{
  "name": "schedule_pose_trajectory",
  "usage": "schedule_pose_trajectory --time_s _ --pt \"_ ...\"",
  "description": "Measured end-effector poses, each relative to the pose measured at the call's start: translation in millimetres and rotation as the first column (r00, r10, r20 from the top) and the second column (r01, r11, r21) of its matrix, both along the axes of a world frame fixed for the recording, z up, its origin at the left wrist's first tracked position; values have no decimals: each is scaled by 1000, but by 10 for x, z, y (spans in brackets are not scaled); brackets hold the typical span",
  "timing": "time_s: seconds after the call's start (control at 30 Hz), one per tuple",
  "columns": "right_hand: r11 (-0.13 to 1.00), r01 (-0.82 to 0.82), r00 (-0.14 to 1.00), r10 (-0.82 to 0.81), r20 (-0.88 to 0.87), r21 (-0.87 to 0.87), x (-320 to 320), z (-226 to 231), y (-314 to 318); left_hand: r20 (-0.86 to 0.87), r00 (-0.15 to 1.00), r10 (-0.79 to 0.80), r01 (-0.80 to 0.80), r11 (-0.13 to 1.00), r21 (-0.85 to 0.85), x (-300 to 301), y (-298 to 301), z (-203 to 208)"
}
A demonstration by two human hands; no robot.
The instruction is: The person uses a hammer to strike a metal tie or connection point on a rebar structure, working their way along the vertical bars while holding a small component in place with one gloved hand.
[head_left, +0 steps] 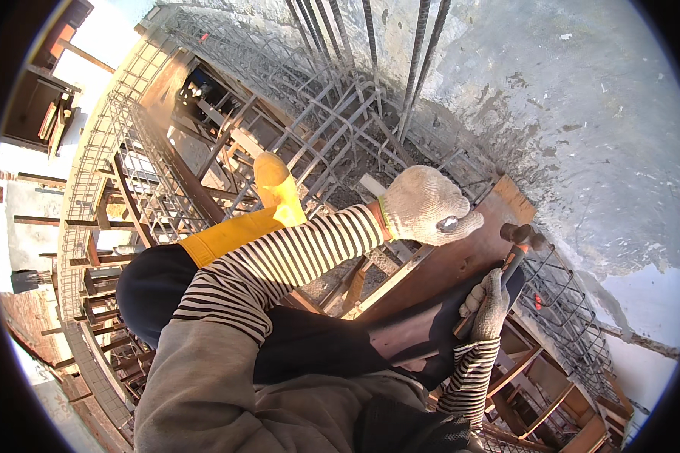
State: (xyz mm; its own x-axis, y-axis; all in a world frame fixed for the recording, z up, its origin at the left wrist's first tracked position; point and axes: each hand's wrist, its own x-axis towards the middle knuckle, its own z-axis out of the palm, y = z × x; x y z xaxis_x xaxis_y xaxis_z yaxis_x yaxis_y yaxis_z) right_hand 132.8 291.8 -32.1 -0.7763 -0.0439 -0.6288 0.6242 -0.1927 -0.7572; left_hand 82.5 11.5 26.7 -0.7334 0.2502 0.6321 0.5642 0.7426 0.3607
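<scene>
My left hand (425,204), in a pale knitted work glove, is closed above a reddish-brown board (423,281). Between its thumb and fingers shows a small shiny rounded metal piece (447,224); most of it is hidden, so I cannot tell its kind. My right hand (489,303), gloved as well, wraps round the handle of a hammer (512,260). The hammer's dark head points away from me, with an orange band just below it. The head is over the board's right edge, beside the concrete wall, apart from my left hand.
A grey concrete wall (574,128) rises on the right, with upright steel bars (419,64) at its foot. A rebar cage (347,128) crosses ahead. My yellow boot (273,181) is by the cage. Wooden framing and a drop show at left (106,302) and lower right.
</scene>
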Motion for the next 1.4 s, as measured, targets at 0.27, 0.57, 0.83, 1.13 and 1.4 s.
schedule_pose_trajectory --time_s 0.27,0.57,0.83,1.13,1.4 --pt "991 -14 984 37 -174 134 216 214 -126 5 994 -106 106 985 -139 -33 -167 -467" --pt "981 59 835 -149 -530 -182 462 841 -357 4 990 141 -140 985 98 -480 -176 -450" --pt "890 -200 178 -378 -909 -409 170 1670 -519 128 981 144 -165 971 170 -596 -208 -345" --pt "976 -151 970 116 -213 -159 292 970 -975 245 942 232 -258 962 83 -696 -398 -387" --pt "767 -423 422 -304 -854 -482 -156 959 -928 212 954 210 -251 949 189 -661 -357 -484"
